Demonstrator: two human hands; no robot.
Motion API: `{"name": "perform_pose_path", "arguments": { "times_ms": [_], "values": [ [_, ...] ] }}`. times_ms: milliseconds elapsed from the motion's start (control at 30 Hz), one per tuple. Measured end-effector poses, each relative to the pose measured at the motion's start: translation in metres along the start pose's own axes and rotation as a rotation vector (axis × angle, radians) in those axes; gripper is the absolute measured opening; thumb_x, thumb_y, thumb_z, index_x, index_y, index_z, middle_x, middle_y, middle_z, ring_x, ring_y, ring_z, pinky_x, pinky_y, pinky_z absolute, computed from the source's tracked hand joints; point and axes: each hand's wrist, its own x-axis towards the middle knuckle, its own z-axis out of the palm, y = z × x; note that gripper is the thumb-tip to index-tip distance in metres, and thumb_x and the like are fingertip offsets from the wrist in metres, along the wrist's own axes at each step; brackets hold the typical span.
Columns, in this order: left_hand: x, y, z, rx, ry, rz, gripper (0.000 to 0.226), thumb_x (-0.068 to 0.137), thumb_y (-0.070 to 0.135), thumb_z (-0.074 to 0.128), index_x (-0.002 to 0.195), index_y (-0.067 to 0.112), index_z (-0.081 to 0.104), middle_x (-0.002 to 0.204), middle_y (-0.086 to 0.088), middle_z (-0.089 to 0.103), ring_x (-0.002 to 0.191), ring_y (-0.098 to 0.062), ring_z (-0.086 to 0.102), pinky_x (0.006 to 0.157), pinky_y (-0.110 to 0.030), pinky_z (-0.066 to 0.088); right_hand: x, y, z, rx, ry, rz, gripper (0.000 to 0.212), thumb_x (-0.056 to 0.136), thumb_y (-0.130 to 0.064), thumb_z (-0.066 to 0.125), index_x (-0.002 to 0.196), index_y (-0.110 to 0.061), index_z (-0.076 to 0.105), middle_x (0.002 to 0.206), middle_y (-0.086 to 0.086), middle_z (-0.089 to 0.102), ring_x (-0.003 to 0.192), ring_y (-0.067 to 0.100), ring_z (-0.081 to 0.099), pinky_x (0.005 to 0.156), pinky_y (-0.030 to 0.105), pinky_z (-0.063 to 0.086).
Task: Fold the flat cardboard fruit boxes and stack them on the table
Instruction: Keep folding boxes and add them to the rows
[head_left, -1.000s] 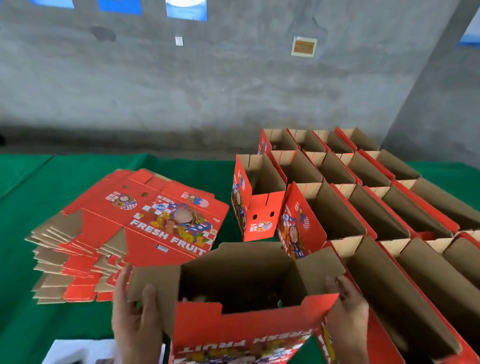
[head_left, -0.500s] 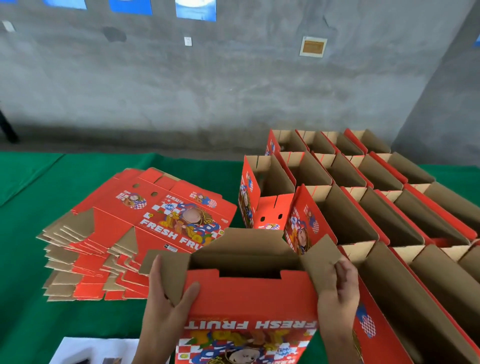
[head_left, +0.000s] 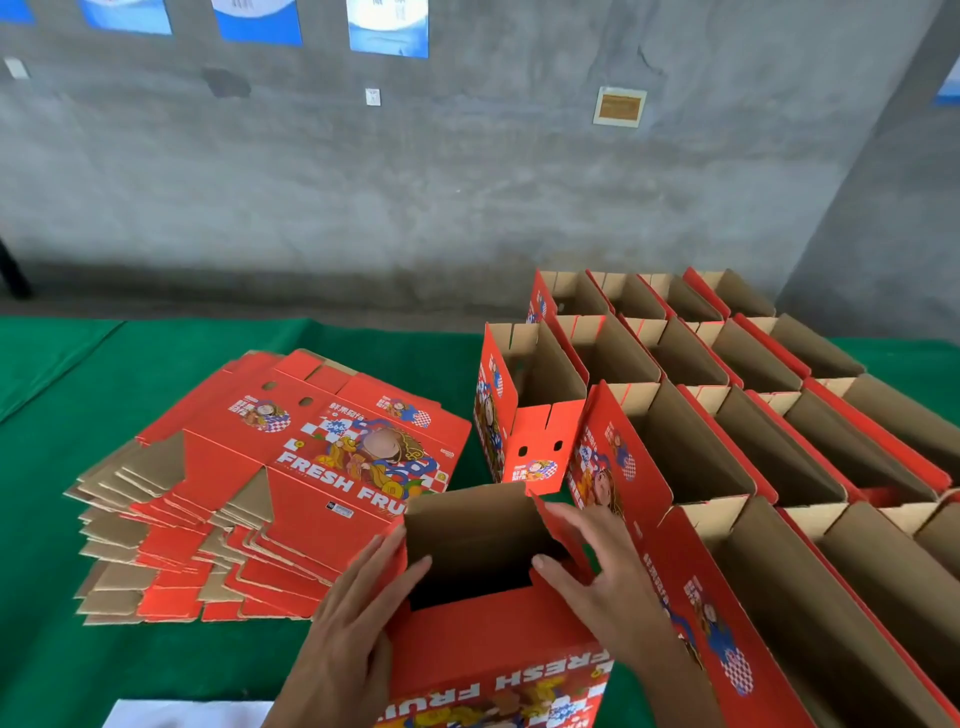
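Nearest the camera, a person holds a half-formed red box upright at the front edge of the green table, its open top facing up and the words "FRESH FRUIT" upside down on its near face. The left hand lies against the box's left side with fingers nearly straight, the thumb hooked over the left flap into the opening. The right hand rests on the right flap, fingers spread and fairly straight, the thumb tip reaching into the opening; neither hand is curled tight around the cardboard. A corner of white paper shows at the bottom edge, left of the left forearm.

Just left of the box and a little farther back lies the stack of flat boxes, fanned out unevenly, printed side up, its near right corner hidden behind the held box. Touching the held box on the right begins the block of folded boxes, standing open-topped in close rows that run back and to the right across the table. One folded box with a flap hanging down its front stands at the left edge of that block, between the flat stack and the rows.

Beyond the table rises a grey concrete wall carrying blue posters along the top and a small framed plaque.
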Motion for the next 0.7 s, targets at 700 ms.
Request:
{"name": "perform_pose_path", "arguments": {
  "times_ms": [700],
  "values": [
    [-0.005, 0.007, 0.015, -0.333, 0.137, -0.463, 0.08, 0.093, 0.0, 0.069, 0.155, 0.035, 0.031, 0.155, 0.006, 0.032, 0.145, -0.014, 0.032, 0.116, -0.049, 0.037, 0.028, 0.015, 0.006, 0.392, -0.366, 0.201, 0.074, 0.083, -0.088, 0.045, 0.133, -0.038, 0.066, 0.139, -0.016, 0.064, 0.135, 0.006, 0.054, 0.118, 0.042, 0.035]
  ]
}}
